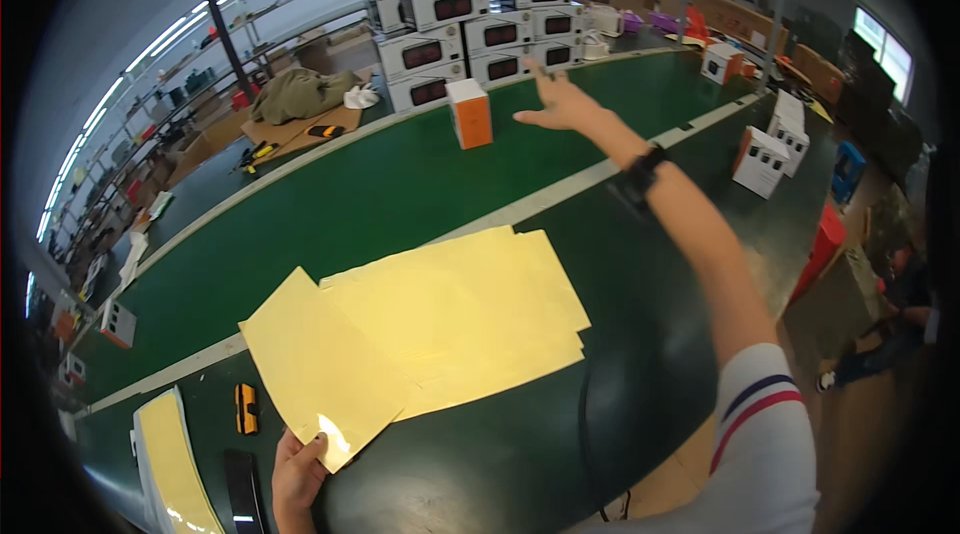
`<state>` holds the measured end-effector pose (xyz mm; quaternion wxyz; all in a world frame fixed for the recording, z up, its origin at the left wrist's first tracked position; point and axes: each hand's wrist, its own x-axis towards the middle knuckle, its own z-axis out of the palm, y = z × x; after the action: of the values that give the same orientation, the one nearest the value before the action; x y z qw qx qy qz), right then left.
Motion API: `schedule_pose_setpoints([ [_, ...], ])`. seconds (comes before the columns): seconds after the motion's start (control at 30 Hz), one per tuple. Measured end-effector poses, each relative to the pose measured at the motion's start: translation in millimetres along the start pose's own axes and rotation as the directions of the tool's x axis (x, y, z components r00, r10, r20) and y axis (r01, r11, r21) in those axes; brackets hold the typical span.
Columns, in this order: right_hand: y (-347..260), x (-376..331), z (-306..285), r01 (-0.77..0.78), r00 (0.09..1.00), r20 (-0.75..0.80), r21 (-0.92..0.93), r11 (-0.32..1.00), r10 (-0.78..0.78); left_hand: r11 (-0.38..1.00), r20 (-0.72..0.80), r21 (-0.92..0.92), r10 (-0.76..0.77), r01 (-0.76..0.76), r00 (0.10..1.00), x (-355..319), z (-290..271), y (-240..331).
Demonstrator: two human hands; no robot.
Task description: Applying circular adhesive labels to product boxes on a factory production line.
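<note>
My left hand pinches the lower corner of a glossy yellow sheet, thumb on top. That sheet overlaps more yellow sheets, which lie spread on the dark table. Stretched far forward over the green conveyor belt, my right hand has its fingers apart and holds nothing; a dark band circles its wrist. Just left of it, a small white and orange box stands upright on the belt, with a visible gap between hand and box.
Stacked white boxes rise behind the belt. Small white boxes stand at the table's right. Near my left hand are an orange and black tool, a dark strip and another yellow stack. A person is at the far right.
</note>
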<state>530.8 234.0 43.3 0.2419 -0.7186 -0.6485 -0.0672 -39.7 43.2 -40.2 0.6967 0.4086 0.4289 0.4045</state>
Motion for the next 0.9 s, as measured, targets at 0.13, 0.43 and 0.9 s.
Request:
schedule_pose_setpoints([
  [0.13, -52, 65, 73, -0.295, 0.954, 0.084, 0.114, 0.949, 0.287, 1.000, -0.025, -0.011, -0.017, 0.016, 1.000, -2, 0, 1],
  [0.43, -34, 92, 142, -0.167, 0.917, -0.352, 0.094, 0.981, 0.190, 0.992, -0.076, 0.013, -0.124, 0.125, 0.989, 0, -2, 5],
  [0.9, 4, -229, -53, -0.023, 0.986, -0.108, 0.663, 0.748, 0.125, 0.995, -0.128, 0.007, 0.095, -0.095, 0.987, -3, 4, -1],
])
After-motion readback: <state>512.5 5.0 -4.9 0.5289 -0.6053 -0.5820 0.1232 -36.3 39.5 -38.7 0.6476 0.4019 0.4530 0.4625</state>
